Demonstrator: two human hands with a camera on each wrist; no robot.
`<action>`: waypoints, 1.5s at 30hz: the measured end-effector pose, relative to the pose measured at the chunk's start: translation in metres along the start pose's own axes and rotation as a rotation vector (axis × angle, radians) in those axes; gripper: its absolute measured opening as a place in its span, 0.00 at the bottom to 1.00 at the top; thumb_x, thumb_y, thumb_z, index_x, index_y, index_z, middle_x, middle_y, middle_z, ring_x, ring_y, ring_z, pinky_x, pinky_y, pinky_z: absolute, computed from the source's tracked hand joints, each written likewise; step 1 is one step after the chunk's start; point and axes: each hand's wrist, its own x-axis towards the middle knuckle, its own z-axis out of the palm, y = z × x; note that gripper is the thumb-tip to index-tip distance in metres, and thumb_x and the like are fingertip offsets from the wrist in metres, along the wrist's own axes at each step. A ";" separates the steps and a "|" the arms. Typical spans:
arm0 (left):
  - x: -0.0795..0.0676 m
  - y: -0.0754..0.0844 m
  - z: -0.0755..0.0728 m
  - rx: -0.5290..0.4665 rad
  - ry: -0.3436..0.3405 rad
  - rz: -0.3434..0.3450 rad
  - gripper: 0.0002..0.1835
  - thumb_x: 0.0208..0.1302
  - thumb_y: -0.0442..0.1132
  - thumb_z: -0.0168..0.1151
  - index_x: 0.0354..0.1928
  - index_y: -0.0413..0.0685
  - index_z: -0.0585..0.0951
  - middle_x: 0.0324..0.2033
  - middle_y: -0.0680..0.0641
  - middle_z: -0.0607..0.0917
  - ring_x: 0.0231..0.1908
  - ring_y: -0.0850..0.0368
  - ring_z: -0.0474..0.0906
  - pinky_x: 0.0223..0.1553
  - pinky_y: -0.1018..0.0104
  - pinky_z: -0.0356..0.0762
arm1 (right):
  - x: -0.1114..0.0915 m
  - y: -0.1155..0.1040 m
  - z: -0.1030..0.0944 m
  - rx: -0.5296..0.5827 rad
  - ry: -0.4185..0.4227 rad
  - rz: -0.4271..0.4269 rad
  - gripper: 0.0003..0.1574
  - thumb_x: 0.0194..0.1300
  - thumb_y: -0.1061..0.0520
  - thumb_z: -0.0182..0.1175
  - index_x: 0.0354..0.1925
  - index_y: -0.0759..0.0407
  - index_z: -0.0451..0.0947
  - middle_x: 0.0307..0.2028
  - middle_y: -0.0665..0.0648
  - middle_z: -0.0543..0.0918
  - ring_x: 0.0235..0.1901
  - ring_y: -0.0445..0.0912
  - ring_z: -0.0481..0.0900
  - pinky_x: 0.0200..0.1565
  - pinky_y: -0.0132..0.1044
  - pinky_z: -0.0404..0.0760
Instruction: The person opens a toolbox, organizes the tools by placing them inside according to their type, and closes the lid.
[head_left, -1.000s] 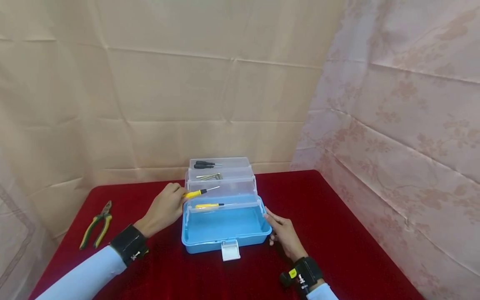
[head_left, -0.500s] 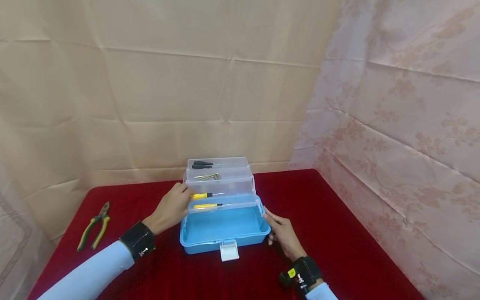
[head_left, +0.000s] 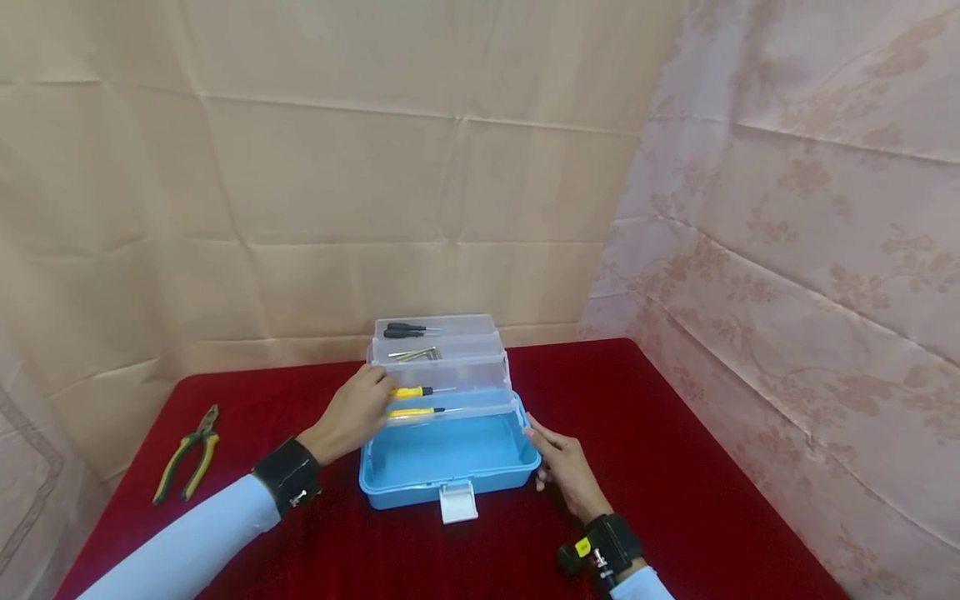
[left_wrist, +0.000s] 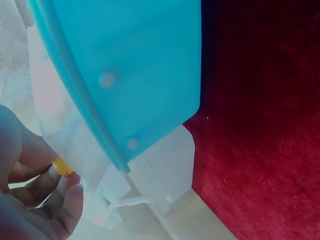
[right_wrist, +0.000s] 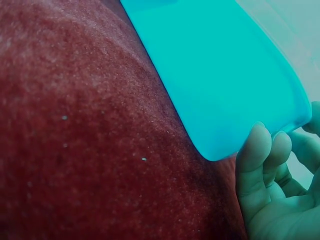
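A light-blue toolbox point(head_left: 405, 497) stands open, its clear tiered trays point(head_left: 476, 375) raised toward the back. My left hand point(head_left: 352, 414) pinches the yellow handle of a screwdriver point(head_left: 409, 392) over the lowest tray, shaft pointing right. In the left wrist view only the yellow handle end point(left_wrist: 63, 166) shows between the fingers. A second yellow screwdriver point(head_left: 416, 412) lies just in front, its handle end hidden by the hand. At the box's right side, my right hand point(head_left: 572, 475) holds the rim, fingertips point(right_wrist: 258, 142) against the outer wall.
Two black-handled screwdrivers point(head_left: 405, 331) lie in the top tray, and several hex keys point(head_left: 416, 354) in the one below. Green-and-yellow pliers point(head_left: 187, 458) rest on the red cloth point(head_left: 300, 550) at left. A white latch point(head_left: 458, 502) hangs from the box front.
My left hand has moved right and slightly forward over the lowest tray, and the screwdriver it holds has come down and levelled out. The right hand keeps its place at the box.
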 end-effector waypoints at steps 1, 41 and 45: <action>0.000 0.000 0.001 0.006 0.000 -0.002 0.20 0.58 0.36 0.69 0.53 0.39 0.82 0.49 0.44 0.80 0.45 0.52 0.70 0.46 0.61 0.74 | 0.000 0.000 0.000 -0.001 -0.002 -0.003 0.36 0.66 0.38 0.60 0.69 0.42 0.70 0.18 0.56 0.67 0.16 0.44 0.69 0.21 0.35 0.76; -0.164 -0.139 -0.049 0.235 -0.184 -0.505 0.39 0.56 0.57 0.66 0.47 0.23 0.69 0.32 0.27 0.70 0.35 0.25 0.68 0.31 0.40 0.70 | -0.002 0.002 0.002 0.006 0.032 0.004 0.36 0.62 0.36 0.63 0.66 0.40 0.73 0.18 0.57 0.67 0.17 0.44 0.68 0.21 0.37 0.76; -0.183 -0.156 -0.052 0.215 -0.227 -0.560 0.41 0.59 0.60 0.63 0.50 0.22 0.66 0.31 0.27 0.71 0.35 0.25 0.68 0.33 0.38 0.67 | -0.006 0.006 0.002 0.013 0.036 0.023 0.37 0.61 0.36 0.63 0.67 0.41 0.72 0.18 0.57 0.67 0.17 0.44 0.68 0.21 0.36 0.76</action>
